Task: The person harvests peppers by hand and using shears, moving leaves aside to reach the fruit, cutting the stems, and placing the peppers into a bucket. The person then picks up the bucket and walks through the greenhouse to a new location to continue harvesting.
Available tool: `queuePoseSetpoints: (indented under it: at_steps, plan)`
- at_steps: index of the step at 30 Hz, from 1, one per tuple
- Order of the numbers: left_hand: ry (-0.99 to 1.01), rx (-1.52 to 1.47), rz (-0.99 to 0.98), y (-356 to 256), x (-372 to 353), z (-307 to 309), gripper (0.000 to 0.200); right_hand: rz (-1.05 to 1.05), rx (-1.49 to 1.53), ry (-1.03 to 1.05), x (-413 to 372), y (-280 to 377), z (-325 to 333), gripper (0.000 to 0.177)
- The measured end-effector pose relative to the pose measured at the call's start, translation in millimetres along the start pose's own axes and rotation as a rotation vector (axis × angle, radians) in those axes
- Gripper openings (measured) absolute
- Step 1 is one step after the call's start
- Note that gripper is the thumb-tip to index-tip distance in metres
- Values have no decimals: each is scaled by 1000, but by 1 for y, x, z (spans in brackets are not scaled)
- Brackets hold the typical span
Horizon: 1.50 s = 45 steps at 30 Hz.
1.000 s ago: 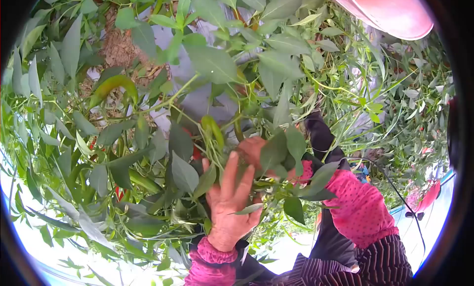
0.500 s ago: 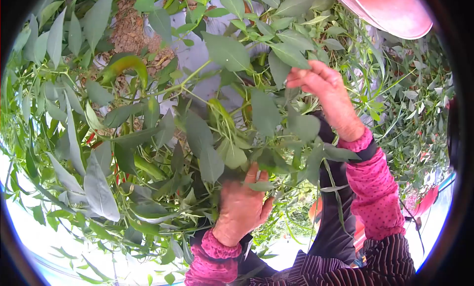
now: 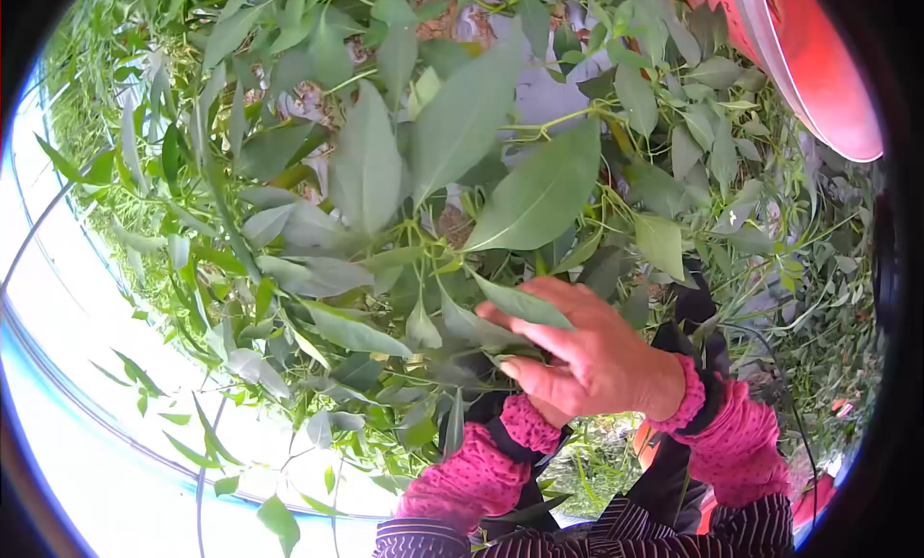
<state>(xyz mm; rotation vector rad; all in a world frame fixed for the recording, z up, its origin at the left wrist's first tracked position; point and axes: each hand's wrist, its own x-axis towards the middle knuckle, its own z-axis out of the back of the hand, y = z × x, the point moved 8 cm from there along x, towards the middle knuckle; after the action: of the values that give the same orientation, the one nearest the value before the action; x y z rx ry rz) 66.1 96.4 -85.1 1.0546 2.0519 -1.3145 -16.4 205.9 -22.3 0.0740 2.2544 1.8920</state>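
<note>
A leafy chili pepper plant (image 3: 539, 197) fills the middle of the head view, its broad leaves hanging over both hands. My right hand (image 3: 602, 351) reaches in from the right among the lower leaves. Its thumb and fingers are apart, with a leaf (image 3: 525, 303) lying across the fingers and nothing plainly gripped. My left hand (image 3: 547, 411) is beneath the right one. Only a bit near its wrist shows; foliage and the right hand cover its fingers.
At the upper right is a red bucket (image 3: 818, 67) with a pale rim. Pale ground sheeting (image 3: 553, 96) shows between stems. Denser plants (image 3: 808, 308) grow along the right, and a thin dark cable (image 3: 794, 404) runs down there. Bright white ground lies at the lower left.
My right hand has come down and left from the upper leaves to beside my left hand. My left hand has moved right and under the foliage. The view has shifted, and the curved pepper no longer shows clearly.
</note>
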Motion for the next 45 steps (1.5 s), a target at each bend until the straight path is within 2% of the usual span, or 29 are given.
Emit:
queuePoseSetpoints:
  at_steps: [2,3,4,7,8,11,12,15,17,18,19,21,23,24,27,29,31,32,35,37,38,41,42,44,45]
  plan:
    - [-260,-817,36,19,-15,18,32,-117,-75,217,0,-3,-33,28]
    - [-251,-828,28,12,-19,17,32,-174,-118,328,-2,-1,-48,26]
    - [-423,-1181,47,15,-26,23,33,-282,-384,481,-5,-5,-58,22]
    - [-968,-2247,195,33,-48,18,37,-181,-496,303,-24,-34,-74,22]
    - [-1151,-2588,271,27,-53,6,38,-179,-526,311,-26,-40,-75,23]
    - [-1855,-3500,654,-25,-64,-39,43,-218,-602,367,-28,-45,-75,24]
    - [-1931,-3614,674,-44,-64,-50,32,-245,-626,405,-33,-53,-78,24]
    - [-2026,-3530,561,-92,-84,-74,28,-290,-712,477,-42,-56,-73,24]
    - [-1670,-3821,1111,-197,-52,-100,27,-266,-815,465,-43,-47,-70,23]
    - [-1213,-3837,1453,-237,-37,-104,27,-264,-860,471,-40,-42,-70,24]
    - [-933,-3781,1595,-272,-21,-95,29,-273,-900,490,-37,-40,-72,24]
    - [-486,-3782,1432,-316,20,-71,39,-304,-968,528,-37,-45,-73,25]
    - [-290,-3656,1096,-336,52,-38,48,-359,-1024,538,-35,-42,-73,26]
    - [-370,-3601,1057,-339,65,-17,47,-392,-1045,546,-36,-38,-76,26]
    - [-568,-3699,226,-339,82,60,42,-479,-1127,495,-24,-19,-86,28]
    - [-666,-3736,-25,-335,70,98,40,-473,-1190,375,-12,-4,-94,25]
    - [-627,-3905,-292,-335,51,130,38,-525,-1190,277,7,23,-106,22]
    - [-592,-3962,-237,-334,42,136,36,-491,-1179,241,21,41,-115,16]
    - [-496,-4101,-76,-326,19,148,32,-417,-856,108,63,86,-143,14]
    - [-407,-4163,72,-323,10,147,33,-253,-789,48,96,110,-163,15]
    - [-400,-4135,52,-318,6,151,34,-183,-773,15,110,111,-173,16]
    - [-297,-4159,205,-314,-7,152,41,-90,-760,-8,143,86,-208,22]
    - [-300,-4185,122,-314,-14,149,49,-51,-771,7,145,71,-225,22]
    - [-365,-4126,169,-311,-27,142,56,19,-801,35,142,41,-253,24]
    - [-390,-4096,198,-312,-34,139,59,-144,-728,212,136,20,-267,26]
